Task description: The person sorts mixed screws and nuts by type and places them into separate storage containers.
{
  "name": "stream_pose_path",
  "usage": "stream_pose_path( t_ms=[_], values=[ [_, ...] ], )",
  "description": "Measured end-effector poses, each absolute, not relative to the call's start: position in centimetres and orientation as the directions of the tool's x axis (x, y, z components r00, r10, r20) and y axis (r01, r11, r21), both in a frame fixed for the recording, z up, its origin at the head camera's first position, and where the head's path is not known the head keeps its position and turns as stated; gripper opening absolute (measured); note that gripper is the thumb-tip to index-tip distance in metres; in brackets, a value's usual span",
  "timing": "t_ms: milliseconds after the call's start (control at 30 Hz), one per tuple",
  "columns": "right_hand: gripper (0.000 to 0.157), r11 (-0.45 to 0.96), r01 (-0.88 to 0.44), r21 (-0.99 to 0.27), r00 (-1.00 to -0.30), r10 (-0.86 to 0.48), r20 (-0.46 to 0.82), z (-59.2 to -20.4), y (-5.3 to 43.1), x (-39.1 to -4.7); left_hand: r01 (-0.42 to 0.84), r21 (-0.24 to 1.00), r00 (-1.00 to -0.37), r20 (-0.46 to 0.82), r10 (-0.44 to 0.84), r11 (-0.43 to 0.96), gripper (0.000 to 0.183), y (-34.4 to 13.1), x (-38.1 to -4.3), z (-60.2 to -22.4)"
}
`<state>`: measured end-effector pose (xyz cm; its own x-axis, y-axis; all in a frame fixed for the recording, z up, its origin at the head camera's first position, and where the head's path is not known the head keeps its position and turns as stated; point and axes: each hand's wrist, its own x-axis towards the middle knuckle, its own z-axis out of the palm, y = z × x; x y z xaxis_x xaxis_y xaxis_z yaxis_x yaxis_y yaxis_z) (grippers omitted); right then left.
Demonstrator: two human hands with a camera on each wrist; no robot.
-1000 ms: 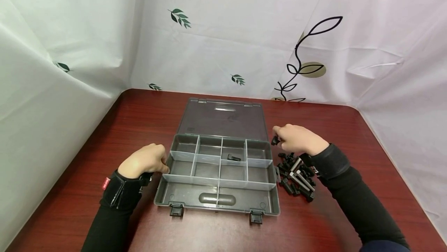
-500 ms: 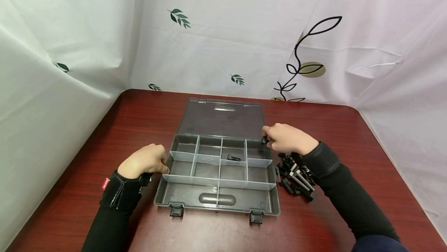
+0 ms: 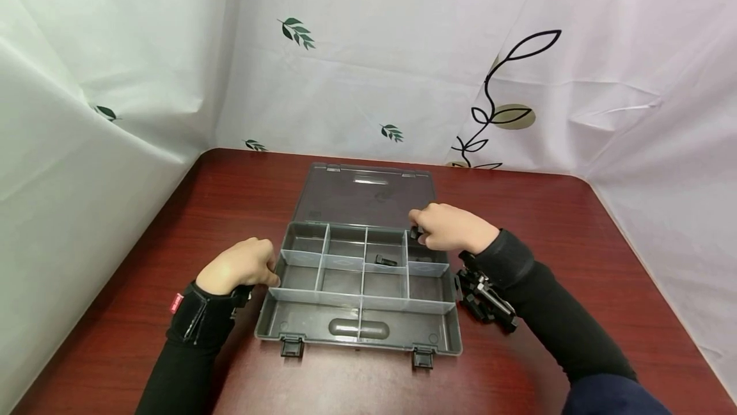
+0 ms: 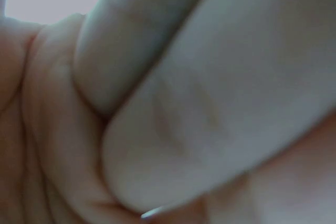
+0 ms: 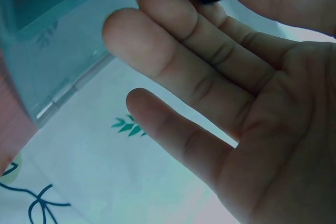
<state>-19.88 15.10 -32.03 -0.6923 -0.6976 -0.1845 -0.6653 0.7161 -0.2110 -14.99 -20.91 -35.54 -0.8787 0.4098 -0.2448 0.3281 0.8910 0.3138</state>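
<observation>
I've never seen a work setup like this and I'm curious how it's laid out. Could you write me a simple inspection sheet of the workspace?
Surface: reddish-brown table, glossy toward the front.
Job's things: grey divided case, its lid folded open behind; one black bolt lies in a back-row compartment; a pile of dark and silvery bolts sits right of the case, partly hidden by the right sleeve.
Clutter: nothing seen.
Left hand: fingers curled, appears to hold the case's left edge.
Right hand: pinches a dark piece above the back-right compartment.
Cables: nothing seen.
Surroundings: white cloth with leaf prints.
</observation>
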Motion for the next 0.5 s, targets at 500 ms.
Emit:
stream_pose_path(
  t_ms=[500],
  values=[
    [0.016,0.681,-0.703,-0.204,-0.653,-0.732,-0.193,-32.0,11.8,-20.0,0.337,0.327,-0.874,-0.24,0.422,0.883,0.034,-20.9,-14.9,-35.4]
  ],
)
